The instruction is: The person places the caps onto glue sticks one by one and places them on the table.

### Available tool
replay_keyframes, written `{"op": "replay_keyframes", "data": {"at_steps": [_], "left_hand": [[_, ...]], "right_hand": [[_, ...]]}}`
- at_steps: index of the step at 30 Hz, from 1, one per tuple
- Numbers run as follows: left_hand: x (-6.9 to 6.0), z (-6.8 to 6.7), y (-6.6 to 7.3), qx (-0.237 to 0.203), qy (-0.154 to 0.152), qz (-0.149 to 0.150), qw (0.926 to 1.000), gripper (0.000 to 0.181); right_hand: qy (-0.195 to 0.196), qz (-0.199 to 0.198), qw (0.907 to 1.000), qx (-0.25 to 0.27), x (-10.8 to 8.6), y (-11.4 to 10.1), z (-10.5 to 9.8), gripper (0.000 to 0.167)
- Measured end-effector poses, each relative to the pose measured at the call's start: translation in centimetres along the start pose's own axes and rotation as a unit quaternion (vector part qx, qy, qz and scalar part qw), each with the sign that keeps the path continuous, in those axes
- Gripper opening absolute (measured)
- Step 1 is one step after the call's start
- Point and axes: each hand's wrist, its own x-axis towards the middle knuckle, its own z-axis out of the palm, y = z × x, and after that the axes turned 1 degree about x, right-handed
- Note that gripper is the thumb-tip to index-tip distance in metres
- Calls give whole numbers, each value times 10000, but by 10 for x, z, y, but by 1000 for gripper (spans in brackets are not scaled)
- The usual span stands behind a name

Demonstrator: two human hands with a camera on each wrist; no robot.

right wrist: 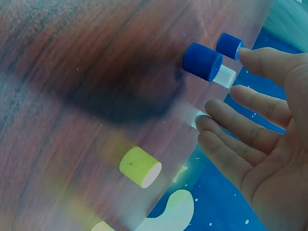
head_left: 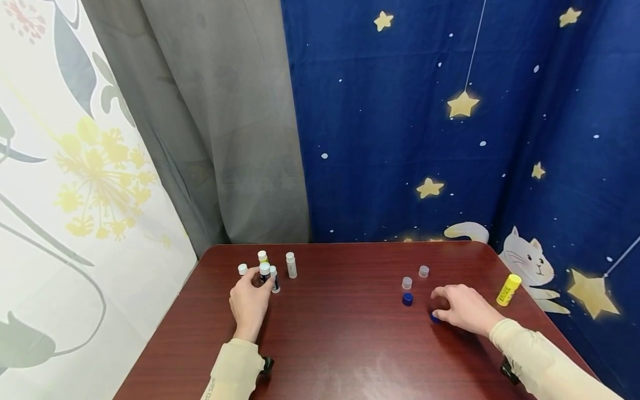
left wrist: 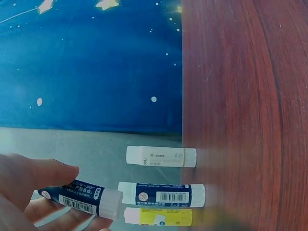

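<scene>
My left hand [head_left: 250, 305] grips a dark blue glue stick [left wrist: 79, 199] with a white end, thumb on one side and fingers on the other. Close around it stand another dark blue glue stick [head_left: 275, 281], a yellow one [left wrist: 156, 216] and a white one [head_left: 291, 266]. A further white-topped stick [head_left: 243, 269] is partly hidden by the hand. My right hand [head_left: 465, 309] hovers with loosely bent fingers, its thumb close to a blue cap [head_left: 434, 318]; whether they touch I cannot tell. Nothing lies between its fingers in the right wrist view.
Beyond the right hand are another blue cap [head_left: 407, 299] and two translucent caps [head_left: 407, 283] [head_left: 424, 271]. A yellow cap [right wrist: 140, 167] shows in the right wrist view. One yellow glue stick [head_left: 509, 289] stands near the right edge of the brown table [head_left: 340, 333]. Curtains hang behind.
</scene>
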Motion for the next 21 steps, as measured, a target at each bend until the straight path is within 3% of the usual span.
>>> {"op": "replay_keyframes", "data": {"at_steps": [12,21], "left_hand": [[0,0,2,-10,42,101,9999,32],[0,-1,4,82,49,341,9994,39]], "right_hand": [[53,-267,9992,-279,0,0,17,21],[107,-195,9993,-299,-3,-4,18,18]]}}
